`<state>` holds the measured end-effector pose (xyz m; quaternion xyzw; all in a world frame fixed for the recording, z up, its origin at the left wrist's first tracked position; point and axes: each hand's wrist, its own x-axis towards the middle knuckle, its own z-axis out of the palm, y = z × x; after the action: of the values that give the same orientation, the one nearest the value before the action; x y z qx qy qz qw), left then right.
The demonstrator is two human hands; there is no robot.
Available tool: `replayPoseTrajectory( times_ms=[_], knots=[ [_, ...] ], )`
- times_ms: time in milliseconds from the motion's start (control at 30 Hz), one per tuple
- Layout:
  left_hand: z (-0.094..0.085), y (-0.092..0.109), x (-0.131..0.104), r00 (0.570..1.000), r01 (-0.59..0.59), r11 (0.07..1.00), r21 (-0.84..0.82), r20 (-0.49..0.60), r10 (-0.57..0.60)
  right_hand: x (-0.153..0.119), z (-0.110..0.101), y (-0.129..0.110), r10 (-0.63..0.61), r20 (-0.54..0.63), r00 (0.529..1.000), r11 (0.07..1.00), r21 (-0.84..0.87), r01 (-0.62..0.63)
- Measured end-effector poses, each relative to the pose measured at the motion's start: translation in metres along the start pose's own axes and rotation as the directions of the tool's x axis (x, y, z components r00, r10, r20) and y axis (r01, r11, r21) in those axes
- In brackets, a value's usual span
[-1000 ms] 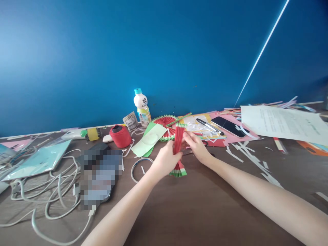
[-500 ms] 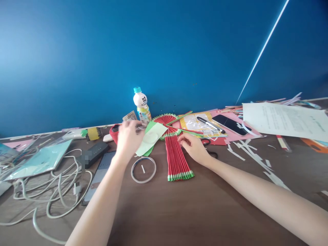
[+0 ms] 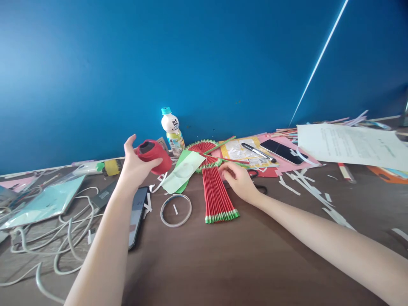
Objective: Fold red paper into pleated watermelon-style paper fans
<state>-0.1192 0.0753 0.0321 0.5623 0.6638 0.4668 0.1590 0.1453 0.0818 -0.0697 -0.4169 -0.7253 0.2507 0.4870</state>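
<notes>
My left hand (image 3: pixel 135 168) is wrapped around a red thread spool (image 3: pixel 155 156) with a dark hollow core, lifted above the table. My right hand (image 3: pixel 238 180) has curled fingers at the upper right edge of a red pleated paper strip (image 3: pixel 218 197) with green and white ends. Whether anything is between those fingertips is hidden. Behind the strip lies a round red pleated fan (image 3: pixel 204 147) with a green rim. Thin red and green sticks (image 3: pixel 223 144) cross it. Pale green paper (image 3: pixel 183 171) overlaps darker green paper left of the strip.
A clear ring (image 3: pixel 176 226) lies in front of the green paper. A drink bottle (image 3: pixel 174 138) stands by the wall. White cables (image 3: pixel 57 250) and a phone (image 3: pixel 137 212) are at left. A pen (image 3: pixel 259 152), a second phone (image 3: pixel 282 151), scissors (image 3: pixel 262 188) and paper scraps lie at right.
My left hand has taken hold of the red spool and lifted it, moving left. My right hand stays by the pleated strip. The view has shifted slightly.
</notes>
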Motion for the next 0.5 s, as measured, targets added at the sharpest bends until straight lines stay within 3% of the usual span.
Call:
replayPoseTrajectory(
  times_ms=[100, 200, 333, 500],
  knots=[
    [0.012, 0.017, -0.011, 0.950, 0.060, 0.975, -0.214, 0.311, 0.009, -0.002, -0.001, -0.002, -0.059, -0.021, 0.998, 0.998, -0.009, 0.059],
    [0.035, 0.023, -0.027, 0.869, 0.102, 0.938, -0.333, 0.489, 0.079, -0.004, -0.002, -0.004, -0.118, 0.004, 0.993, 0.993, 0.014, 0.118],
    [0.059, 0.022, -0.042, 0.775, 0.097, 0.920, -0.379, 0.609, 0.168, -0.007, -0.003, -0.006, -0.183, 0.076, 0.980, 0.981, 0.078, 0.178],
    [0.064, 0.018, -0.044, 0.759, 0.066, 0.916, -0.395, 0.616, 0.211, -0.007, -0.002, -0.005, -0.200, 0.070, 0.977, 0.979, 0.054, 0.196]
  ],
)
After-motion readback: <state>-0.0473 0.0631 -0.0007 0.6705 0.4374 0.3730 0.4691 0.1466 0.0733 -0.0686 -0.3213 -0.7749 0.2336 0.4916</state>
